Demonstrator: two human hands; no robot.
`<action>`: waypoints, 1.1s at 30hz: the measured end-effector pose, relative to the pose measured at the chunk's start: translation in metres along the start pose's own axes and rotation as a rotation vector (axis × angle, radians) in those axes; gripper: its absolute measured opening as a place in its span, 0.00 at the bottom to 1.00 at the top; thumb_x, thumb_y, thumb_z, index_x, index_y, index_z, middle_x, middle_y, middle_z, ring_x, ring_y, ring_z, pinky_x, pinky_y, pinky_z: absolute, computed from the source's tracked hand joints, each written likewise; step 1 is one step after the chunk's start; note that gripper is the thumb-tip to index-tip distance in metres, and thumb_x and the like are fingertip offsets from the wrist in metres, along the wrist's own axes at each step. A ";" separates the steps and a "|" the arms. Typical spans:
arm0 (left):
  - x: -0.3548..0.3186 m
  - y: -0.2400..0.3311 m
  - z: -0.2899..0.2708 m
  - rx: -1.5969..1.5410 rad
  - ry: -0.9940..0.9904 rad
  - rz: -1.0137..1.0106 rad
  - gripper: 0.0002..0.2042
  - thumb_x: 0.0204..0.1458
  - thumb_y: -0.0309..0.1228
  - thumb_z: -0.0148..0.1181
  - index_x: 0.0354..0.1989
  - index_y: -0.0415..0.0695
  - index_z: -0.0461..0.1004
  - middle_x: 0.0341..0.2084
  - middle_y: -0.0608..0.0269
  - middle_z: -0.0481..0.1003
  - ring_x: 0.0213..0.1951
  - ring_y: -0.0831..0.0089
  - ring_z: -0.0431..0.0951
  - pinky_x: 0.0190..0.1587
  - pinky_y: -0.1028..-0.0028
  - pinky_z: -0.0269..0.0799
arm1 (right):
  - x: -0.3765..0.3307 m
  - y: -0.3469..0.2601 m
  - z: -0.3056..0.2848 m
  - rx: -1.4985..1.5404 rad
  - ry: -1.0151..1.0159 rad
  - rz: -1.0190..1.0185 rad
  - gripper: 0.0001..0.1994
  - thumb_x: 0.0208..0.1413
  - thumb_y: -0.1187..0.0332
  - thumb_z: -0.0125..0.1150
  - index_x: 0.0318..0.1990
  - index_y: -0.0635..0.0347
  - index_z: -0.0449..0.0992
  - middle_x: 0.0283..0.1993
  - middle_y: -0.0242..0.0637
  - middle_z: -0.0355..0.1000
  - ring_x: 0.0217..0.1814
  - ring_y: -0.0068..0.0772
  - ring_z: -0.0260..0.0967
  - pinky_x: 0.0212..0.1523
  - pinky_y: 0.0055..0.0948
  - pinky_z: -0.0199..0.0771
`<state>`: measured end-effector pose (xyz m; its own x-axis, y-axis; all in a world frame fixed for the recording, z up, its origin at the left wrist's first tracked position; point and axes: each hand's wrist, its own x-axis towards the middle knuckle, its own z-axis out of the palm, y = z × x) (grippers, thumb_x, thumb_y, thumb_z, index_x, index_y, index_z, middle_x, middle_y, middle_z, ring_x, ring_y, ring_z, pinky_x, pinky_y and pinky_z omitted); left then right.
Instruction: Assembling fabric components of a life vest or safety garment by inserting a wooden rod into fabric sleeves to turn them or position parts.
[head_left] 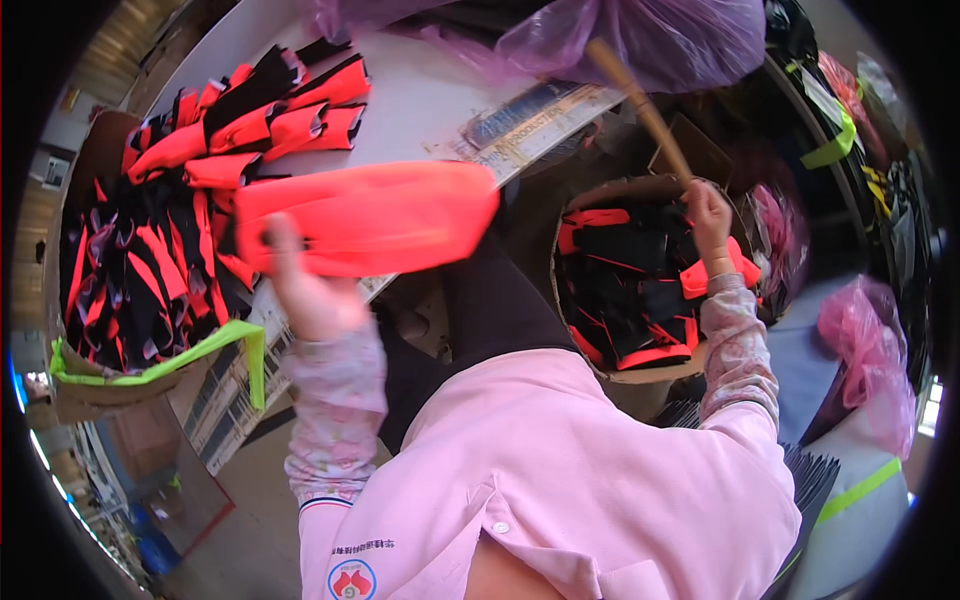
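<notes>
A flat, bright orange-red fabric piece [400, 215] stretches out above the table edge, smeared by motion. My left hand [310, 285] grips its left end, thumb on top. On the right, my right hand [710, 215] is closed round the lower end of a long wooden stick [648, 115], which slants up and left to the table. Beneath that hand stands a round-looking carton [560, 262] of folded black and orange fabric pieces [640, 285]. Similar black and orange pieces [265, 120] lie heaped on the table beyond my left hand.
At the left, another carton [85, 390] is packed with black and orange pieces, a lime-green strip [170, 372] across its rim. Purple plastic bags [660, 45] cover the table's far side. Pink plastic bags [865, 340] and dark bundles crowd the right.
</notes>
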<state>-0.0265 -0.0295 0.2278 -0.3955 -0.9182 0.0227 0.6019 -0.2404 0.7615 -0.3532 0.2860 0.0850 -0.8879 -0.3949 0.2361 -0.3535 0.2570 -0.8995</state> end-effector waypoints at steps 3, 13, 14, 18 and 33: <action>-0.061 -0.084 0.026 0.132 -0.302 -0.291 0.15 0.47 0.27 0.61 0.44 0.41 0.69 0.33 0.66 0.73 0.36 0.76 0.75 0.42 0.76 0.71 | 0.008 -0.010 -0.038 0.066 0.137 -0.010 0.17 0.60 0.57 0.49 0.25 0.59 0.72 0.15 0.20 0.56 0.17 0.09 0.51 0.17 0.14 0.49; -0.063 -0.059 0.015 0.850 -1.197 -0.499 0.07 0.49 0.27 0.57 0.34 0.37 0.74 0.29 0.59 0.76 0.34 0.74 0.76 0.39 0.77 0.70 | -0.042 -0.008 0.031 -0.079 -0.196 -0.012 0.12 0.58 0.65 0.50 0.29 0.64 0.74 0.16 0.28 0.65 0.16 0.14 0.59 0.18 0.18 0.58; -0.058 -0.028 0.032 0.768 -1.097 -0.488 0.03 0.49 0.22 0.56 0.31 0.37 0.74 0.25 0.61 0.75 0.31 0.78 0.75 0.34 0.78 0.70 | -0.041 -0.009 0.052 -0.048 -0.221 -0.025 0.11 0.58 0.65 0.50 0.31 0.63 0.75 0.16 0.28 0.66 0.15 0.15 0.59 0.17 0.18 0.58; -0.062 0.067 0.079 0.327 -1.213 0.155 0.03 0.50 0.23 0.55 0.30 0.39 0.75 0.26 0.58 0.76 0.25 0.71 0.74 0.34 0.67 0.71 | -0.025 -0.029 0.132 0.050 -0.400 0.122 0.09 0.58 0.67 0.50 0.39 0.62 0.74 0.19 0.27 0.66 0.16 0.15 0.60 0.15 0.17 0.58; -0.022 0.112 0.095 -0.845 -1.139 -0.262 0.09 0.54 0.19 0.47 0.38 0.30 0.75 0.32 0.53 0.67 0.21 0.73 0.68 0.24 0.80 0.66 | 0.075 -0.065 0.235 0.410 -0.499 0.580 0.18 0.52 0.75 0.52 0.51 0.61 0.59 0.24 0.33 0.65 0.18 0.21 0.61 0.15 0.22 0.62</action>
<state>-0.0164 -0.0067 0.3743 -0.6425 -0.1702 0.7471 0.4899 -0.8410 0.2297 -0.3277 0.0321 0.0749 -0.6282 -0.6654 -0.4033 0.3345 0.2370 -0.9121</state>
